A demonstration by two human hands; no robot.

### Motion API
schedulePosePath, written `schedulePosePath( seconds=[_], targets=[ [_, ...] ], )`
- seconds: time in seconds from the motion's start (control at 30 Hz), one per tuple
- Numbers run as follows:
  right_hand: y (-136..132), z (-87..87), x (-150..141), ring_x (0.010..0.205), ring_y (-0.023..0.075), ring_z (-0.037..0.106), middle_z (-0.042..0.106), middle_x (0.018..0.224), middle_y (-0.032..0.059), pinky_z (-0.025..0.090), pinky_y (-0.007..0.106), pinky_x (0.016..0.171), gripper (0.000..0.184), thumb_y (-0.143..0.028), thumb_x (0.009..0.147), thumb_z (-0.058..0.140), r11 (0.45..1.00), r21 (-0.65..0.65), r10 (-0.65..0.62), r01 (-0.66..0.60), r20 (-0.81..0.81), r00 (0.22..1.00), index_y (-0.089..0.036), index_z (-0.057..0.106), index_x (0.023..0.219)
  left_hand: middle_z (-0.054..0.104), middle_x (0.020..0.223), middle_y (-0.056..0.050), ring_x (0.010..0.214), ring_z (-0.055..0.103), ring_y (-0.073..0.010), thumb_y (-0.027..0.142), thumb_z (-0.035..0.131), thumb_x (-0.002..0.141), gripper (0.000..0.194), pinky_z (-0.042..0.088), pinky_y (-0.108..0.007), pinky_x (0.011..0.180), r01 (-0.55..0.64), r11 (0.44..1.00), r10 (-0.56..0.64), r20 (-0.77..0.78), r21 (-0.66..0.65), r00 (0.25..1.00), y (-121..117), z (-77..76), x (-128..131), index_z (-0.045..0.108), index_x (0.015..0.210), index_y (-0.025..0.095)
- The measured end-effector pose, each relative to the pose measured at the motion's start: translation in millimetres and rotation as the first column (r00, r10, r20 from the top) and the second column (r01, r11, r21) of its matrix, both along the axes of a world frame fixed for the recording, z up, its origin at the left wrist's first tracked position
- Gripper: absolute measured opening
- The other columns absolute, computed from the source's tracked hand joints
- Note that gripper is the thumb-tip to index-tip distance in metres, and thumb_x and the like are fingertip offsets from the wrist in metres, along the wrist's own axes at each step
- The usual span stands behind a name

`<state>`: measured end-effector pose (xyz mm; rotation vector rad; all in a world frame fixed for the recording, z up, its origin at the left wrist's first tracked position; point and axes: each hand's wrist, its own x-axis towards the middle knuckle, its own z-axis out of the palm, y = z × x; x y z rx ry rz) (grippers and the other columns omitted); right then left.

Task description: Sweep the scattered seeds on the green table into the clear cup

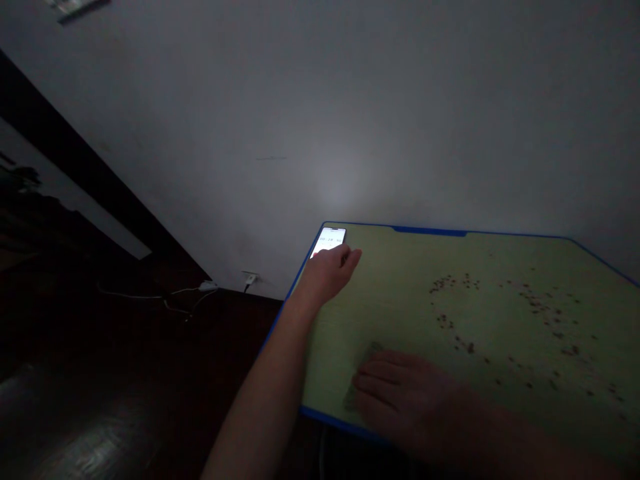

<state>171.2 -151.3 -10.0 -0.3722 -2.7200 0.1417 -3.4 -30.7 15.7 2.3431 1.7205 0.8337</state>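
Note:
My left hand (330,268) is at the far left corner of the light green table (370,293), over the lower end of a phone (332,237). Its fingers are curled and the thumb sticks out to the right. The phone's lit screen shows timer-like digits. Nearer to me, my right hand (395,390) presses palm down on a greyish cloth (374,348), slightly blurred. A strip of the cloth shows past the fingertips, and the rest is hidden beneath the hand.
Small dark specks (467,347) form rough rings on the table's right half. A blue rim (430,231) edges the table, which stands by a grey wall (425,120). White cables (175,293) and a socket plug (251,279) are low on the left, above the dark floor (150,373).

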Motion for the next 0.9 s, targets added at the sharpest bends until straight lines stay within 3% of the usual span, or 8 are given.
schedulePosePath(
  seconds=[0.07, 0.13, 0.27, 0.37, 0.5, 0.67, 0.9],
  targets=[
    [5.2, 10.0, 6.5, 0.076, 0.0179, 0.059, 0.068, 0.082, 0.0055, 0.044, 0.032, 0.071, 0.020, -0.009, 0.088, 0.045, 0.999, 0.006, -0.038, 0.038, -0.004, 0.999, -0.019, 0.062, 0.085, 0.052, 0.059, 0.001, 0.055, 0.043, -0.0125, 0.050, 0.033, 0.091, 0.043, 0.023, -0.028, 0.053, 0.006, 1.000, -0.006, 0.001, -0.002, 1.000, 0.1, -0.2, 0.3, 0.053, 0.066, 0.020],
    [16.0, 18.8, 10.7, 0.071, 0.0175, 0.058, 0.066, 0.076, 0.0046, 0.043, 0.031, 0.068, 0.021, -0.010, 0.089, 0.043, 0.988, -0.024, -0.154, 0.154, -0.018, 0.988, -0.018, 0.062, 0.084, 0.052, 0.059, 0.001, 0.055, 0.043, -0.0123, 0.049, 0.033, 0.091, 0.043, 0.023, -0.028, 0.053, 0.008, 1.000, -0.008, 0.003, 0.002, 1.000, 0.4, -0.2, 0.6, 0.052, 0.065, 0.020],
    [43.2, 24.2, 15.6, 0.066, 0.0149, 0.058, 0.065, 0.073, 0.0022, 0.040, 0.027, 0.062, 0.019, -0.016, 0.090, 0.045, 0.883, -0.257, -0.399, 0.393, 0.027, 0.916, -0.018, 0.062, 0.084, 0.051, 0.058, 0.002, 0.055, 0.043, -0.0119, 0.049, 0.033, 0.091, 0.043, 0.023, -0.027, 0.053, -0.001, 1.000, 0.001, 0.003, -0.008, 1.000, 1.5, -0.3, 1.1, 0.051, 0.064, 0.020],
    [53.1, 16.6, 16.5, 0.067, 0.0139, 0.059, 0.067, 0.076, 0.0022, 0.039, 0.026, 0.063, 0.016, -0.015, 0.087, 0.048, 0.813, -0.394, -0.433, 0.428, 0.080, 0.898, -0.018, 0.063, 0.083, 0.051, 0.059, 0.002, 0.055, 0.043, -0.0120, 0.049, 0.033, 0.090, 0.043, 0.024, -0.027, 0.053, -0.006, 1.000, 0.006, -0.007, -0.015, 1.000, 2.4, -1.5, 1.3, 0.052, 0.065, 0.020],
    [48.2, 3.0, 13.5, 0.070, 0.0139, 0.059, 0.068, 0.078, 0.0026, 0.040, 0.025, 0.066, 0.016, -0.012, 0.085, 0.049, 0.771, -0.491, -0.418, 0.405, 0.090, 0.904, -0.017, 0.064, 0.085, 0.053, 0.060, 0.001, 0.056, 0.044, -0.0124, 0.051, 0.032, 0.091, 0.044, 0.025, -0.027, 0.054, 0.004, 1.000, -0.004, -0.011, -0.005, 1.000, 2.7, -3.6, 0.7, 0.053, 0.067, 0.020],
    [34.3, -6.1, 7.9, 0.072, 0.0139, 0.060, 0.068, 0.080, 0.0026, 0.041, 0.025, 0.068, 0.017, -0.014, 0.088, 0.047, 0.785, -0.521, -0.346, 0.335, 0.080, 0.935, -0.017, 0.063, 0.085, 0.052, 0.060, 0.001, 0.055, 0.043, -0.0118, 0.050, 0.032, 0.091, 0.045, 0.025, -0.027, 0.054, 0.016, 1.000, -0.016, -0.018, -0.009, 1.000, 1.8, -2.1, 1.4, 0.053, 0.066, 0.019],
    [19.8, -16.3, 1.8, 0.070, 0.0156, 0.061, 0.067, 0.078, 0.0042, 0.040, 0.026, 0.064, 0.019, -0.020, 0.091, 0.044, 0.873, -0.395, -0.261, 0.284, 0.113, 0.959, -0.017, 0.063, 0.088, 0.051, 0.059, 0.002, 0.055, 0.042, -0.0113, 0.049, 0.033, 0.091, 0.044, 0.024, -0.027, 0.053, 0.012, 0.999, -0.013, -0.021, -0.030, 1.000, 0.0, -0.1, 3.1, 0.054, 0.067, 0.018]
  ],
)
